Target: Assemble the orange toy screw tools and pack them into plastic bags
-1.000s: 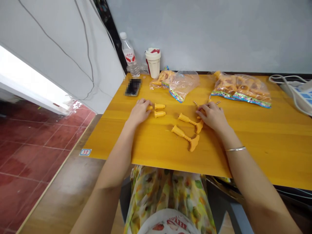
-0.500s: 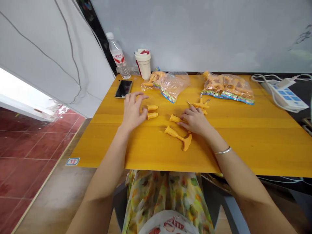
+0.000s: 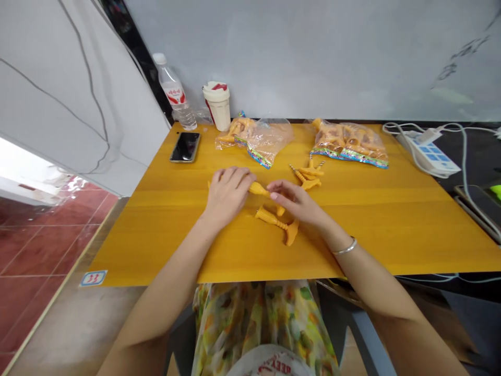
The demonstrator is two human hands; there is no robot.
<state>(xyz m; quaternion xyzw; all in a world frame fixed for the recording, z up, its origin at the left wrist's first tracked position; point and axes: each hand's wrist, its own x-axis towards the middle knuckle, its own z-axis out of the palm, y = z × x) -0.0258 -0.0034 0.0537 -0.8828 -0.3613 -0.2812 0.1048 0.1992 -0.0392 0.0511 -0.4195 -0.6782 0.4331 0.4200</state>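
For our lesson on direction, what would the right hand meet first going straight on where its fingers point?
Probably the yellow piece jutting from the left hand; the right hand seems at its end, though contact is unclear.

At the far left of the counter (image 3: pixel 156 230) we see a capped clear bottle (image 3: pixel 176 99) with a red-and-white label, a cream cup (image 3: pixel 218 107) near it, and a dark-screened phone (image 3: pixel 185 147) lying flat in front. At the right edge we find a blue-and-white power strip (image 3: pixel 432 153) with white cables (image 3: pixel 465 156). We notice a numbered sticker (image 3: pixel 93 278) at the near left corner and red floor tiles (image 3: pixel 58 219) beyond.
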